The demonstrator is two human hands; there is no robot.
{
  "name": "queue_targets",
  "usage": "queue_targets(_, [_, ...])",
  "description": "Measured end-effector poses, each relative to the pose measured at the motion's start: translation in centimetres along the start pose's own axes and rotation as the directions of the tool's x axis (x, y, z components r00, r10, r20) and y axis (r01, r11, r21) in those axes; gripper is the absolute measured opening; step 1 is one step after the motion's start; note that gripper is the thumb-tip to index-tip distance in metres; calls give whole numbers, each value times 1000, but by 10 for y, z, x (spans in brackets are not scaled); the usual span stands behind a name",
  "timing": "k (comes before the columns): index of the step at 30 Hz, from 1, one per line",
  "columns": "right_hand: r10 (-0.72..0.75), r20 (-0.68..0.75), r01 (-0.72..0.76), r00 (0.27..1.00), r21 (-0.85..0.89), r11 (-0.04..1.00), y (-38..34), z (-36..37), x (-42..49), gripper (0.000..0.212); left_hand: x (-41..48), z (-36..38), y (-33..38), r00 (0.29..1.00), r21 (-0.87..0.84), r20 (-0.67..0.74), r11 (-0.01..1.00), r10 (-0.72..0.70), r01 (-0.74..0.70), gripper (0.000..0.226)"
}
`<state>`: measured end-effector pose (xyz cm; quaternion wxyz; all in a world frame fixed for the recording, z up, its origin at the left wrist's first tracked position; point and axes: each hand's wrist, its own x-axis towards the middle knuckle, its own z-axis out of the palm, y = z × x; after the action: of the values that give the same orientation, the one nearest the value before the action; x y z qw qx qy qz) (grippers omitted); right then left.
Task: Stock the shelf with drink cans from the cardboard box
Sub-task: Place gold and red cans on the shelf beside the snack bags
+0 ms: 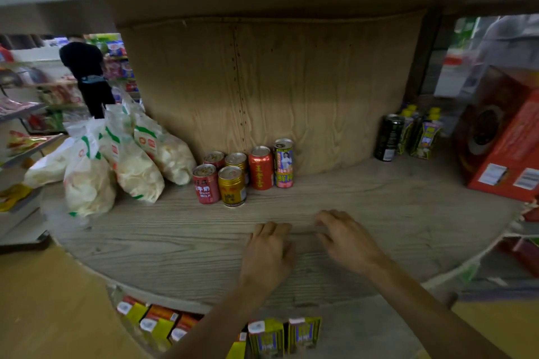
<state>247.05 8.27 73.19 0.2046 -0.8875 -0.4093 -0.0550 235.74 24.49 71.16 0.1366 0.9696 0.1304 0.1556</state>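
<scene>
A grey wood-grain shelf with a plywood back panel runs under an upper board. Six drink cans stand upright in a tight cluster at the back of the shelf, against the panel: two red and two gold short cans in front-left, then a taller red can and a blue-and-pink one on the right. Just left of the cans lean clear bags of pale crisps; further left, past the panel, a person in dark clothes stands in a store aisle. Well right of the cans stand a black can and yellow-capped cartons, then a red box. Below the cans, on a lower level, sit yellow drink cartons. In front of the cans, the left hand lies palm-down with fingers forward, holding nothing; the right hand, just beside it, has loosely bent fingers and is empty.
</scene>
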Motion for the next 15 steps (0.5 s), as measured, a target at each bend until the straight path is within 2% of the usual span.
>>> queue_targets(2, [16,-26,-16,1000,8,1000,-4,0,-12,19,-6,4,5,1000,-61,-22,998,12,-14,47])
queue_targets(5, [73,-41,-72,996,42,997,-10,0,-29,12,-14,11,14,999,-179,-41,983,27,-34,31])
queue_targets(8, [144,-38,-143,989,23,989,-14,-2,-48,15,-21,14,26,996,-252,-66,965,53,-68,21])
queue_targets(12, [221,-53,-222,974,-22,975,-14,-11,-76,16,-27,18,45,990,-301,-52,943,132,-142,26])
queue_targets(15, [257,-87,-263,962,-57,963,-9,-16,-103,17,-30,21,62,978,-333,-23,921,205,-201,18])
